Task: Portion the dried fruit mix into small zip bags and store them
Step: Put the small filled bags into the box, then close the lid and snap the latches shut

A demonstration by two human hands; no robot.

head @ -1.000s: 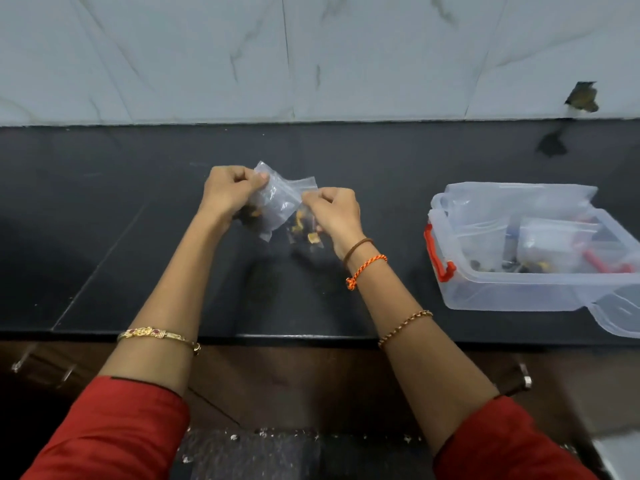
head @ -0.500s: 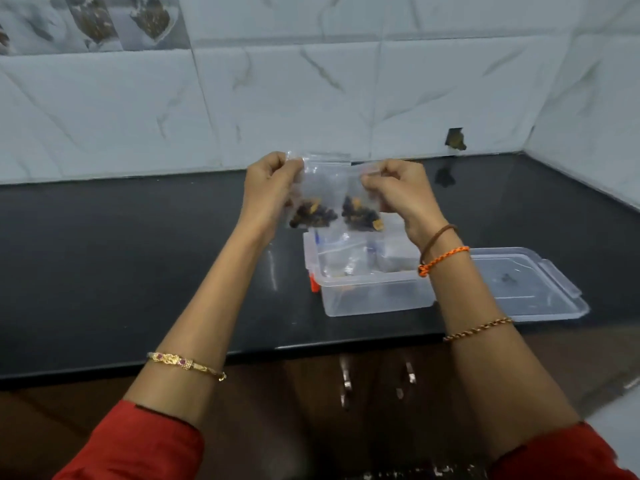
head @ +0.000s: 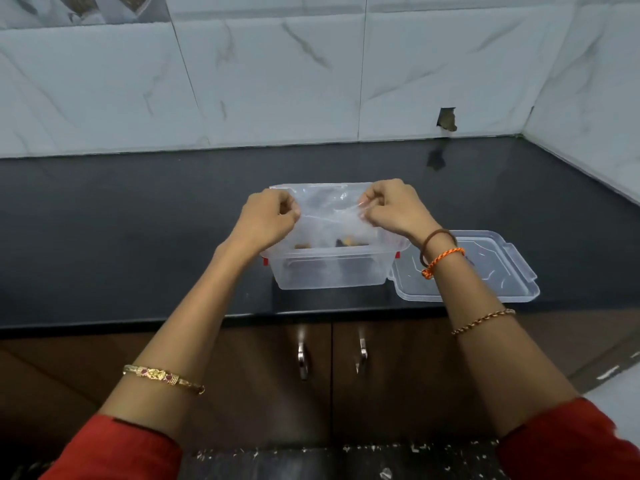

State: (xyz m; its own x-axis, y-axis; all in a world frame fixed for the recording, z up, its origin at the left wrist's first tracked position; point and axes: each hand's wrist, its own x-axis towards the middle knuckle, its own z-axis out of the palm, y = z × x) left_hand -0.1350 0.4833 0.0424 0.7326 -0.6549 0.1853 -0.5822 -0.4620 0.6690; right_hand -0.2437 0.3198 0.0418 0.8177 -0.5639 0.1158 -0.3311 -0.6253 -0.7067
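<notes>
Left hand: the left hand (head: 266, 216) was held over the left end of the clear plastic container (head: 329, 268), fingers curled in, pinching the left top edge of the zip bags (head: 330, 220).
Right hand: the right hand (head: 393, 211) was over the right end of the container, fingers curled, pinching the right top edge of the same clear plastic.
Zip bags: clear and crumpled, stretched between the two hands, hanging down into the open container; how many bags were held could not be told from the blur.
Dried fruit mix: dark and orange-brown pieces (head: 341, 242) showed through the plastic at the bottom of the bags, level with the container's near rim.
Container: rectangular, see-through, with red clips at both ends, standing on the black countertop (head: 138, 237) near its near edge.
Lid: the clear lid (head: 485, 268) lay flat on the counter just to the right of the container, partly under the right wrist.
Wrists: a gold bracelet (head: 162, 374) on the left forearm; a brown band, an orange thread (head: 441, 261) and a thin beaded chain on the right.
Sleeves: red, at the near corners.
Below the counter: brown cabinet doors with two metal handles (head: 303, 358).
Far side: white marbled wall tiles (head: 277, 81), with a small broken hole (head: 446, 119) on the right just above the counter.
</notes>
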